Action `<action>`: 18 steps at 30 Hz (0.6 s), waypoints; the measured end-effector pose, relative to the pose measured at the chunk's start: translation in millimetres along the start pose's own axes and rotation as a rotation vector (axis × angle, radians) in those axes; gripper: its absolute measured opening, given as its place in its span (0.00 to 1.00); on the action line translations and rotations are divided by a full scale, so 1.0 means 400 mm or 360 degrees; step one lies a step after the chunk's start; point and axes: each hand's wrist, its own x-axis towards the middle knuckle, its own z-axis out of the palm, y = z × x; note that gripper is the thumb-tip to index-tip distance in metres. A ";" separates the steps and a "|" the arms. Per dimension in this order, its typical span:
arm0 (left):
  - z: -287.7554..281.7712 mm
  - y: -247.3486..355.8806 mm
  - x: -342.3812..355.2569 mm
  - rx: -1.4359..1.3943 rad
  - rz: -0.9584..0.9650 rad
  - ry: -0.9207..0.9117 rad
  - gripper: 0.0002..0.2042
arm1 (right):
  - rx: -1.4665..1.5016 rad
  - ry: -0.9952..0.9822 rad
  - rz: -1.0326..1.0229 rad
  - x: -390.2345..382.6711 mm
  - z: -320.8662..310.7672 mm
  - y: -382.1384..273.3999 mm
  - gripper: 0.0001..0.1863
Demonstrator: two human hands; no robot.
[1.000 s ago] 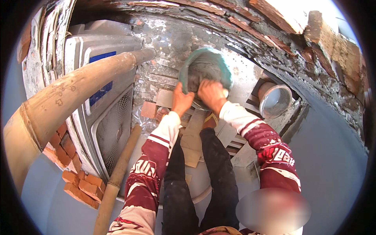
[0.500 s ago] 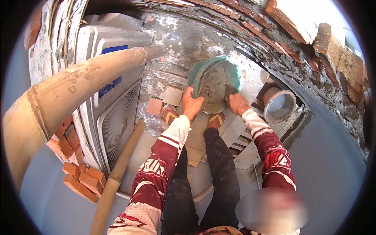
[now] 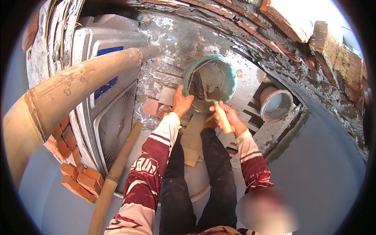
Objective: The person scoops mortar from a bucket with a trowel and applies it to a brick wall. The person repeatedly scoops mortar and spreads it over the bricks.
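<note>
Head view: right hand (image 3: 232,119) tightly grips a wooden-handled trowel (image 3: 223,118); left hand (image 3: 182,102), half curled, clasps a green bucket (image 3: 231,74) of grey mortar (image 3: 216,80)

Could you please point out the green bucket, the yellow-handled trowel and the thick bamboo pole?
Green bucket (image 3: 231,81): head view, right inner wall.
Yellow-handled trowel (image 3: 222,118): head view, middle of handle.
Thick bamboo pole (image 3: 80,80): head view, middle of shaft.

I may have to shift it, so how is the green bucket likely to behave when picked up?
The green bucket is probably heavy for its size, since plenty of grey mix sits inside. That load seems unlikely to slosh, as it looks thick and pasty. Tilted far, though, it could still spill, because its top is open.
</note>
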 end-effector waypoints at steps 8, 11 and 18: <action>0.049 0.026 0.007 -0.0030 -0.0111 0.0051 0.18 | -0.2375 0.1072 0.0010 0.166 0.030 -0.084 0.28; 0.029 0.012 -0.049 0.0062 0.0116 0.0007 0.19 | -0.2651 0.0847 0.0454 0.115 0.076 -0.105 0.26; 0.060 -0.007 -0.036 -0.0322 -0.0162 0.0121 0.16 | -0.3475 0.1472 -0.0176 -0.059 0.004 -0.169 0.15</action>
